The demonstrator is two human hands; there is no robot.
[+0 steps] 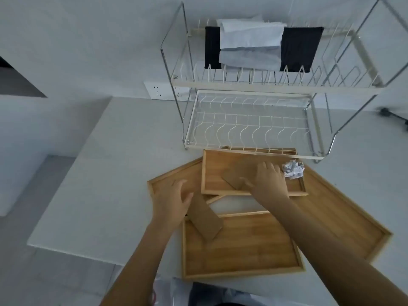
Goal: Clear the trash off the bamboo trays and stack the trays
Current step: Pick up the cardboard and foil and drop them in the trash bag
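While three bamboo trays overlap on the white table (106, 173), a socket strip (164, 90) lies at the back left and a two-tier wire dish rack (254, 120) holding folded cloths (251, 45) crowds the far tray (220, 164). The left hand (174, 202), grip spread, rests on a cardboard piece (206, 219) straddling the large tray (344, 208) and the near tray (242, 246). The right hand (268, 180) lies flat, fingers together, on a second cardboard piece (238, 173); whether it pinches is unclear. Crumpled paper (292, 170) sits just beside it.

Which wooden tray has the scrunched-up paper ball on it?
The far tray, next to the dish rack. The crumpled paper sits at its right end; the others hold none.
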